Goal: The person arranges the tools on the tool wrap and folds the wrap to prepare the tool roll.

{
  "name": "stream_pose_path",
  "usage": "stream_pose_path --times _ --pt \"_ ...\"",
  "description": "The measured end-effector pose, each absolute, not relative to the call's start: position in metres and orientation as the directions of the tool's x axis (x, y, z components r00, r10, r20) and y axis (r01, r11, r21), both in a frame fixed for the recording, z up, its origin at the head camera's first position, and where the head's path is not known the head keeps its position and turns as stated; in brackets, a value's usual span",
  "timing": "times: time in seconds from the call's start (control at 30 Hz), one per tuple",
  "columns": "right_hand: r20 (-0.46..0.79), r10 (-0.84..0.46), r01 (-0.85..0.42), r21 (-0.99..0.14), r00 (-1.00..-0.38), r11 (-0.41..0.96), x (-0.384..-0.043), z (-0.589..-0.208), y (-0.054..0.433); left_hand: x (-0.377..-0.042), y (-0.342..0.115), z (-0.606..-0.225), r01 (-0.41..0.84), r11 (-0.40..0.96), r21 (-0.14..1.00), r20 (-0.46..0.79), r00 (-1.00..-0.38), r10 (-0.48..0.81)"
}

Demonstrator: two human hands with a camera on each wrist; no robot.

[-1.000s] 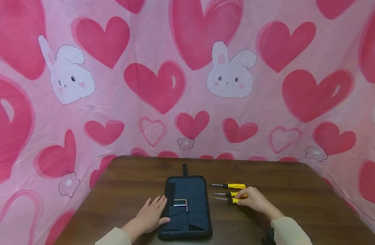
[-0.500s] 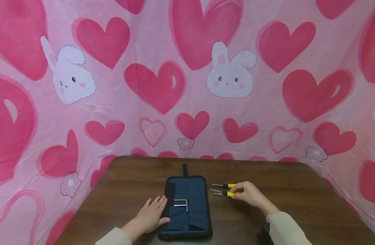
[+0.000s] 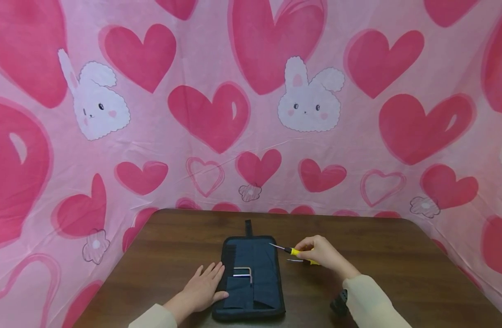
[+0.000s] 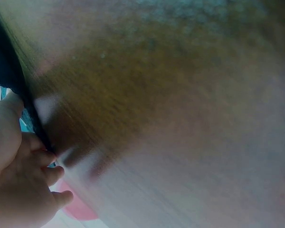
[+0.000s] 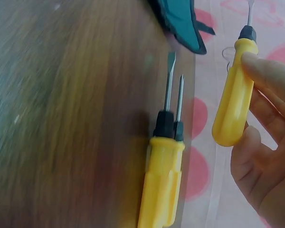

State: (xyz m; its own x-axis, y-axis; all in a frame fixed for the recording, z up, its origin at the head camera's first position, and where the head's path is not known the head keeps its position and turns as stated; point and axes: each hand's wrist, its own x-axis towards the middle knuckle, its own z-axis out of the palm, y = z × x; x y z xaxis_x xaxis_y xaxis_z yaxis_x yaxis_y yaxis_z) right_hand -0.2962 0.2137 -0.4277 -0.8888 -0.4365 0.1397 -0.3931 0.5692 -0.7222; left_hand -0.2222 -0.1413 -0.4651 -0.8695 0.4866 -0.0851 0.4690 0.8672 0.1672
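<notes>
A dark blue tool roll (image 3: 265, 273) with black edging lies unrolled on the table, its strap (image 3: 248, 228) pointing away. My left hand (image 3: 199, 287) rests on its left edge, fingers stretched out. L-shaped hex keys (image 3: 242, 275) stick out of one pocket. With thumb and fingertips, my right hand (image 3: 322, 253) pinches the yellow handle of a screwdriver (image 5: 235, 102), its blade tip over the roll's upper right part. Two more yellow-handled screwdrivers lie side by side on the table in the right wrist view, a flat-blade one (image 5: 160, 185) and a thinner one (image 5: 179, 154); my right hand partly hides them in the head view.
The brown wooden table (image 3: 185, 232) reaches back to a pink cloth (image 3: 209, 182) printed with hearts and rabbits. A black device (image 3: 339, 303) sits at my right wrist.
My right hand has picked up the nearest screwdriver from the row and carried it left and away from me, to the roll's right edge. The left hand has stayed on the roll.
</notes>
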Motion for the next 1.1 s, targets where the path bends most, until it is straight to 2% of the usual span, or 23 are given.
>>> stream_pose_path --times 0.17,0.4,0.77,1.1 --pt "0.121 -0.443 -0.378 -0.742 -0.888 0.554 -0.298 -0.427 0.202 -0.222 -0.141 -0.466 0.470 0.866 0.171 -0.085 -0.869 0.488" --pt "0.161 -0.490 -0.443 -0.715 -0.857 0.540 -0.301 -0.428 0.189 -0.222 -0.141 -0.465 0.471 0.864 0.180 -0.087 -0.867 0.490" --pt "0.118 -0.511 -0.410 -0.756 -0.852 0.510 -0.303 -0.431 0.176 -0.221 -0.141 -0.465 0.467 0.866 0.180 -0.086 -0.869 0.487" --pt "0.088 -0.514 -0.402 -0.740 -0.853 0.540 -0.302 -0.434 0.163 -0.222 -0.141 -0.467 0.469 0.869 0.158 -0.078 -0.872 0.484"
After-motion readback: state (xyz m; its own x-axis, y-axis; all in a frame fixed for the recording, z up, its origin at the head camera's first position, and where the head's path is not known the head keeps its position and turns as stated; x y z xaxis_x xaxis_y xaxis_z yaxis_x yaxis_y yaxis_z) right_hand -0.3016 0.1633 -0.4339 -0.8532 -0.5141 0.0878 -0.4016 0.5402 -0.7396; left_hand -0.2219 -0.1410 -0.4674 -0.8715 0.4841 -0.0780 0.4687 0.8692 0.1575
